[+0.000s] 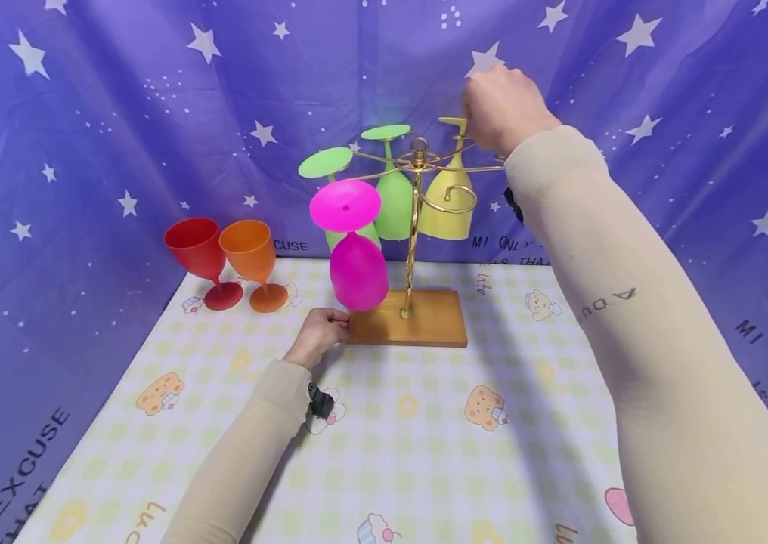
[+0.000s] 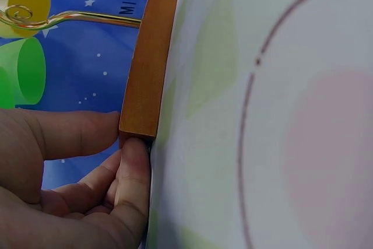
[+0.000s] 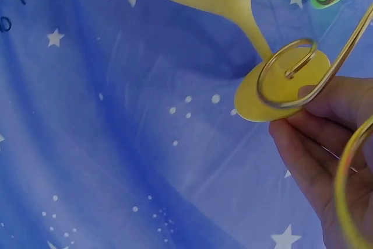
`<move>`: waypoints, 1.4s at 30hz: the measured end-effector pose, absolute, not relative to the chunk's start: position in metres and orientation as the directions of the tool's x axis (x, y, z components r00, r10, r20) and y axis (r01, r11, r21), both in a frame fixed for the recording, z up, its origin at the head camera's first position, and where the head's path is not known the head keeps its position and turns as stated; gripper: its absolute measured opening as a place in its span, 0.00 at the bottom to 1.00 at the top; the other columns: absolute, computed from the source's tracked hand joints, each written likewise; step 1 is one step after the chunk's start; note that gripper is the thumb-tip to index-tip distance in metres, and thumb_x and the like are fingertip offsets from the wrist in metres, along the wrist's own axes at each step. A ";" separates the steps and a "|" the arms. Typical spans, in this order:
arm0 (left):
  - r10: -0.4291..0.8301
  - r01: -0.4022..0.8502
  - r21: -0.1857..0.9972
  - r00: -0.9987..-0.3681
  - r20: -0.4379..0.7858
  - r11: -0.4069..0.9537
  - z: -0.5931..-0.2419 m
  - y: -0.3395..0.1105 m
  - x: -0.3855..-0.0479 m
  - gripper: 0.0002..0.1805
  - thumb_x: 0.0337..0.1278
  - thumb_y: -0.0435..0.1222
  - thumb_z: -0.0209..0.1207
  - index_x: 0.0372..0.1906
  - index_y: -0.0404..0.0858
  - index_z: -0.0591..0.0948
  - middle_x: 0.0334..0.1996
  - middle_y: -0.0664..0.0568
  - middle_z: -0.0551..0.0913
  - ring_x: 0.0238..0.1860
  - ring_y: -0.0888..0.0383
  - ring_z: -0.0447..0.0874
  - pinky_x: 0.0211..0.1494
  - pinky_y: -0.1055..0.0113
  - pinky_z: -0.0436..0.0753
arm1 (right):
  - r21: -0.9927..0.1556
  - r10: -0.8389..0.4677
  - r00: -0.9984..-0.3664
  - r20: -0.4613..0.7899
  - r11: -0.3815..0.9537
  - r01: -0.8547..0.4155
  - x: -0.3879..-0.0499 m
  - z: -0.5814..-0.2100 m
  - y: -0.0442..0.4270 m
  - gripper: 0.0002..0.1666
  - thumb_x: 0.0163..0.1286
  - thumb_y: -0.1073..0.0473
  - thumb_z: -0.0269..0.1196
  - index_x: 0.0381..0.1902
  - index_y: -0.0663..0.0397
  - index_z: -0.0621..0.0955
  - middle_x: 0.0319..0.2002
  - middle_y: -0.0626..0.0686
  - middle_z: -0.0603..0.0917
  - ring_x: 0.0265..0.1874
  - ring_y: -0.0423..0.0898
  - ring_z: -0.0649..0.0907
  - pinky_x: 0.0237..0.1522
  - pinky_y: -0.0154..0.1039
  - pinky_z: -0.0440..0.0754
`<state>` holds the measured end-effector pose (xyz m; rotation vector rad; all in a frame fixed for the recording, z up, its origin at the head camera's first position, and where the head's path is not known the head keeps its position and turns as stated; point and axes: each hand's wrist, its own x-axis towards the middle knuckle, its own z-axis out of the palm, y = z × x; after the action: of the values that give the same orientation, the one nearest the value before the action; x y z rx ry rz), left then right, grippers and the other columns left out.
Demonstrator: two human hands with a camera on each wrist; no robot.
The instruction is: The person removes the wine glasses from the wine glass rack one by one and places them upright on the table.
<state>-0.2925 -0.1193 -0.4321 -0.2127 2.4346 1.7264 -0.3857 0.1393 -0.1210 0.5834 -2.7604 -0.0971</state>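
Note:
A yellow goblet hangs upside down at the back right of a gold metal rack. My right hand pinches its round foot between thumb and fingers; in the right wrist view a curled wire hook lies around the stem by the foot. Down at the rack's wooden base, my left hand holds the left end, thumb and fingertips against the corner. A magenta goblet and two green goblets hang inverted on the rack's left and back hooks.
Upright on the table's left side stand a red goblet and an orange goblet. A checked cloth covers the table. Behind it hangs a blue curtain with stars. One front hook carries no goblet.

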 end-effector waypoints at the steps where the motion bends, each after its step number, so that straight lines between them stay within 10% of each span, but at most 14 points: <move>1: -0.028 -0.200 0.923 -0.979 -0.202 0.328 -0.432 -0.119 -0.292 0.17 0.46 0.21 0.60 0.45 0.28 0.82 0.42 0.40 0.83 0.40 0.51 0.81 0.44 0.64 0.81 | 0.130 -0.405 -0.866 0.292 0.914 -0.383 -0.386 -0.121 0.142 0.15 0.51 0.74 0.49 0.30 0.63 0.82 0.35 0.64 0.80 0.38 0.65 0.77 0.44 0.62 0.75; 42: -0.035 -0.203 0.922 -0.978 -0.203 0.330 -0.432 -0.122 -0.293 0.15 0.47 0.23 0.62 0.44 0.28 0.82 0.40 0.41 0.83 0.36 0.54 0.81 0.39 0.67 0.80 | -0.006 -0.361 -0.795 0.488 0.909 -0.417 -0.345 -0.154 0.234 0.11 0.65 0.67 0.50 0.39 0.64 0.78 0.35 0.61 0.76 0.34 0.58 0.74 0.40 0.56 0.72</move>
<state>-0.2929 -0.1224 -0.4318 -0.2206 2.4390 1.7242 -0.3450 0.2336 -0.1538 0.5613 -2.5800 0.1546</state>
